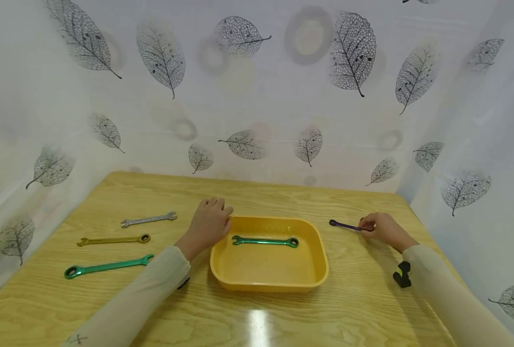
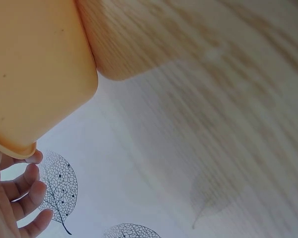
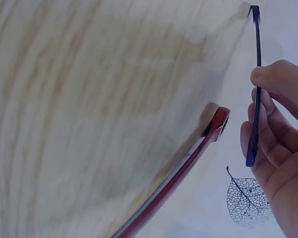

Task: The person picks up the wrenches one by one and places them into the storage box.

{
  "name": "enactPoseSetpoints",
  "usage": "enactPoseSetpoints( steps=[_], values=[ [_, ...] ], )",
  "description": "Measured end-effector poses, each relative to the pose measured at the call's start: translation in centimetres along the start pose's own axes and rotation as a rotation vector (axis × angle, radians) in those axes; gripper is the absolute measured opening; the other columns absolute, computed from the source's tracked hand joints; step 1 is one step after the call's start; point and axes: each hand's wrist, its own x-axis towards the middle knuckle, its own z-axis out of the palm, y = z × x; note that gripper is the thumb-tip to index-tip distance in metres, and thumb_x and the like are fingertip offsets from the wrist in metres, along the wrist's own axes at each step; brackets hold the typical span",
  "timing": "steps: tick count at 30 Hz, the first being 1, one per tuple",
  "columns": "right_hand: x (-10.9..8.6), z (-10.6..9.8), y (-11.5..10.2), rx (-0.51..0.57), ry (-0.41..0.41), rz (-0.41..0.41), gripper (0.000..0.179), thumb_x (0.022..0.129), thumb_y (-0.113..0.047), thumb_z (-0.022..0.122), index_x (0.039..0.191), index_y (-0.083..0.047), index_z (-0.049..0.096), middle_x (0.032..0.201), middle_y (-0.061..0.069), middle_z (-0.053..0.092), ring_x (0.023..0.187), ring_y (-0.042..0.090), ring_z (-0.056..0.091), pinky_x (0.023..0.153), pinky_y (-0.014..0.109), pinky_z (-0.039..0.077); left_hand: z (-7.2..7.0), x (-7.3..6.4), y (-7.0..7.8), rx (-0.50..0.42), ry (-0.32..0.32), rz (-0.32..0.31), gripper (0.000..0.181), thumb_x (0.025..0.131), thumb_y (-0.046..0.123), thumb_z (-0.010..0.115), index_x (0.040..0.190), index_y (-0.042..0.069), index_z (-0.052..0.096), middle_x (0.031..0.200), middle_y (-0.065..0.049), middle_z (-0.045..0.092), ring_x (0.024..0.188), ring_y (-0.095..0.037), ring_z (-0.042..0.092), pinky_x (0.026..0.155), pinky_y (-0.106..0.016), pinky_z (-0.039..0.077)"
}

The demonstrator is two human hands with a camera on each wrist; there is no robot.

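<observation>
My left hand (image 1: 209, 224) grips the back left corner of a yellow plastic basin (image 1: 265, 271); in the left wrist view, its fingers (image 2: 31, 196) curl by the rim. Inside the basin lies a green combination wrench (image 1: 265, 242). To the basin's right, my right hand (image 1: 387, 230) pinches a thin purple wrench (image 1: 345, 225) between thumb and fingers. The right wrist view shows the purple wrench (image 3: 259, 44) tilted off the table, with one end inside the hand. Below it in that view lies a red wrench (image 3: 181, 176), which I cannot make out in the head view.
Left of the basin, a silver open-end wrench (image 1: 149, 220), a yellow-green wrench (image 1: 114, 240) and a larger green wrench (image 1: 109, 266) lie apart on the wooden table (image 1: 257, 197). Leaf-printed white curtain (image 1: 265, 106) surrounds the table's back and sides.
</observation>
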Motion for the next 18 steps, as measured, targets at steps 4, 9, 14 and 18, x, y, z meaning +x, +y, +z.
enactPoseSetpoints(
  steps=[4,9,14,18],
  values=[
    [-0.18,-0.12,-0.21,0.001,0.017,-0.006,0.008,0.080,-0.004,0.068,0.088,-0.003,0.070,0.076,0.002,0.064,0.065,0.005,0.053,0.060,0.026,0.047,0.00,-0.05,0.00,-0.002,0.002,0.002,0.009,0.084,0.020,0.063,0.087,0.012,0.063,0.080,-0.006,0.053,0.080,-0.024,0.052,0.081,-0.043,0.045],
    [-0.24,0.02,-0.45,0.010,0.034,-0.015,0.007,0.080,-0.002,0.068,0.087,-0.003,0.069,0.075,0.003,0.063,0.064,0.006,0.053,0.059,0.026,0.046,0.04,-0.06,0.00,-0.002,0.005,0.002,0.009,0.084,0.020,0.063,0.087,0.012,0.064,0.080,-0.006,0.053,0.080,-0.024,0.052,0.080,-0.043,0.045],
    [-0.24,0.32,-0.52,0.009,0.002,-0.006,0.007,0.080,-0.001,0.068,0.086,-0.002,0.068,0.075,0.003,0.062,0.066,0.008,0.053,0.059,0.025,0.046,0.01,-0.02,0.02,-0.003,0.000,-0.004,0.010,0.083,0.021,0.063,0.087,0.012,0.064,0.081,-0.007,0.054,0.080,-0.024,0.053,0.081,-0.043,0.045],
    [-0.20,0.50,-0.49,0.015,-0.038,-0.011,0.006,0.081,-0.002,0.067,0.086,-0.002,0.068,0.074,0.004,0.063,0.065,0.008,0.054,0.059,0.024,0.046,0.08,0.00,0.00,0.000,0.009,0.001,0.010,0.083,0.021,0.063,0.086,0.011,0.064,0.080,-0.007,0.054,0.080,-0.024,0.053,0.080,-0.043,0.045]
  ],
)
